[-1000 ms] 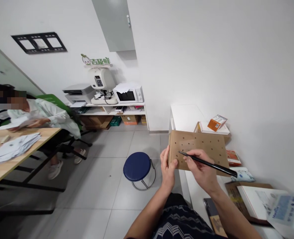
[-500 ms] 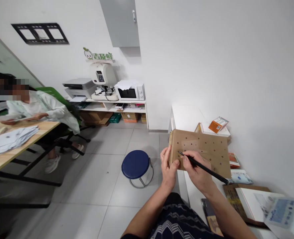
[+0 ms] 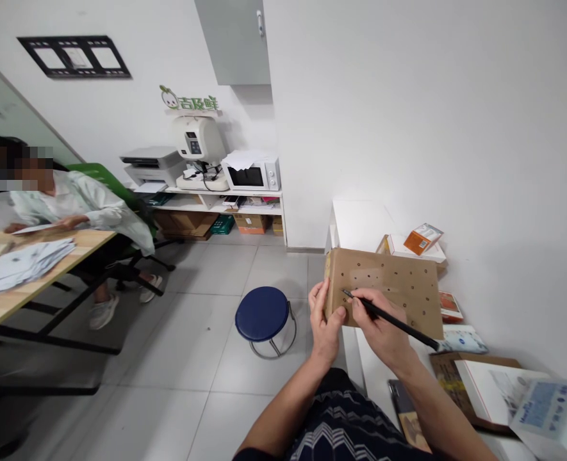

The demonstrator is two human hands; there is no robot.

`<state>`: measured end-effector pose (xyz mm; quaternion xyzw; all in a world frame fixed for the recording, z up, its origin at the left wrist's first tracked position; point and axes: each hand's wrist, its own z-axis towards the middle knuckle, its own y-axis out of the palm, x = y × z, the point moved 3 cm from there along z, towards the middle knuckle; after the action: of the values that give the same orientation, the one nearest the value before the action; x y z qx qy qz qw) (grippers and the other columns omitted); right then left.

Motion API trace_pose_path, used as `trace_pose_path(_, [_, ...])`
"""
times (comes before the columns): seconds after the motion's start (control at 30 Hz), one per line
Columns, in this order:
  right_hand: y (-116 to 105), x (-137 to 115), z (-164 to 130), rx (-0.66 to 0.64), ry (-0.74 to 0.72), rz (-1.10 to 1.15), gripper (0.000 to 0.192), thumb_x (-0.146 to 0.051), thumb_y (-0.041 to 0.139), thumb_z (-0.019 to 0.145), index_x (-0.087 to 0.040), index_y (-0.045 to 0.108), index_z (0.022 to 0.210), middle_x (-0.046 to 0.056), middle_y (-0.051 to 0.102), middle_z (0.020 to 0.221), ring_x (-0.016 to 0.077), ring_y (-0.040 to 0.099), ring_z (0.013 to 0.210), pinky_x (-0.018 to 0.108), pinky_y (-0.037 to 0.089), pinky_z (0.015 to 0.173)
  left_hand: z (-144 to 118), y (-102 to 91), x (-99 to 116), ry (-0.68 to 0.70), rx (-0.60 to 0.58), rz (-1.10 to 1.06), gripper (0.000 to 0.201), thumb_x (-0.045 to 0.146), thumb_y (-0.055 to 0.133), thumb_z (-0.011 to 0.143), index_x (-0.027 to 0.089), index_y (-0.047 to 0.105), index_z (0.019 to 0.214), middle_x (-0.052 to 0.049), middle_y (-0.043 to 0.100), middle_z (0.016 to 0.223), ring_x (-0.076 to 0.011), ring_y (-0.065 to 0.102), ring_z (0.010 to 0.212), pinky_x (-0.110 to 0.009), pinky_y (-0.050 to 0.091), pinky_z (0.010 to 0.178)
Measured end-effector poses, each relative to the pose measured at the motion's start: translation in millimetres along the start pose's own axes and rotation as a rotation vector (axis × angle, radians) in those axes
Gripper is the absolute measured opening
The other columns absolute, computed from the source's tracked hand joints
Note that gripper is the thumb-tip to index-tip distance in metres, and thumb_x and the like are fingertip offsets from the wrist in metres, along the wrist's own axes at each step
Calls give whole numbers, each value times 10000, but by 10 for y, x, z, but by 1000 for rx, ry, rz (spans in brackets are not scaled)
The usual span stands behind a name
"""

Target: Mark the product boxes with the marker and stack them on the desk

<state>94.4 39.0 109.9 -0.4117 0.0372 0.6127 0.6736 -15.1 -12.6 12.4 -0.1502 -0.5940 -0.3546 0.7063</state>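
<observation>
My left hand grips the near left edge of a brown cardboard sheet dotted with several small holes, holding it up over the white table. My right hand holds a thin black pen, its tip touching the cardboard near the left side. The pen's shaft runs back to the right past my wrist.
A blue round stool stands on the tiled floor to my left. An orange box, packets and an open book lie on the table. A seated person works with papers at a wooden desk. A shelf holds a microwave and a printer.
The view has shifted slightly; my hands, cardboard and pen keep the same pose. The person at the desk has moved their hands over the papers.
</observation>
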Motion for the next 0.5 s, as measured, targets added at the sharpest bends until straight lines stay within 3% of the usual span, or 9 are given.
trace_pose_path(0.13, [17,71,-39,45,113,136,83,-244,587,898,-229,668,908,12,757,775,168,716,665,273,572,619,15,-3,-11,18,13,43,649,656,664,797,276,649,1323,-106,529,1319,-318,496,1305,-455,424,1112])
trace_pose_path(0.3, [-194,305,-239,360,336,591,121,-241,584,888,-219,609,772,-16,680,722,107,558,471,229,432,434,81,-45,-131,1,44,50,672,662,656,795,262,640,1335,-114,532,1325,-328,496,1301,-483,413,1116])
trace_pose_path(0.4, [-371,802,-548,524,537,675,180,-292,622,849,-204,552,708,9,687,795,109,561,487,244,413,443,145,-108,-242,-25,91,41,671,632,652,811,271,603,1375,-107,521,1352,-324,477,1327,-485,388,1138])
trace_pose_path(0.5, [-452,1497,-1028,470,915,498,276,-451,634,760,-203,532,697,34,679,754,115,530,488,262,410,449,197,-175,-345,-45,145,44,650,588,660,822,271,590,1385,-104,506,1376,-313,456,1356,-471,365,1160])
